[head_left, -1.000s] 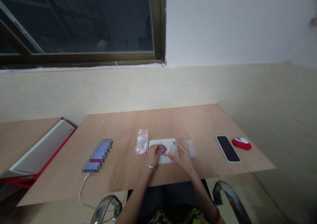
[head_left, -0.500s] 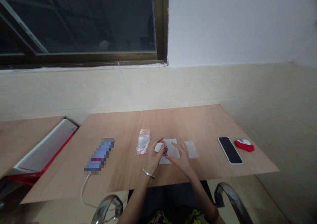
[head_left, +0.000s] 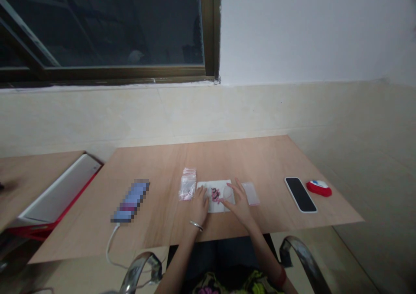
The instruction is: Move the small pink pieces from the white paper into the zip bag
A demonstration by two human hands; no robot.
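Two bare hands fill my view over a white paper sheet (head_left: pixel 204 185) on a pale wooden table (head_left: pixel 247 155). The left hand (head_left: pixel 199 205), silver bangle (head_left: pixel 196 226) at its wrist, curls narrowly at the sheet; I cannot tell whether it holds anything. The right hand (head_left: pixel 238 203) spreads wide and empty. Between the grips lies a small pink cluster (head_left: pixel 215 194). A clear zip bag (head_left: pixel 187 184) sits left of the left grip, a clear plastic sleeve (head_left: pixel 250 193) right of the right.
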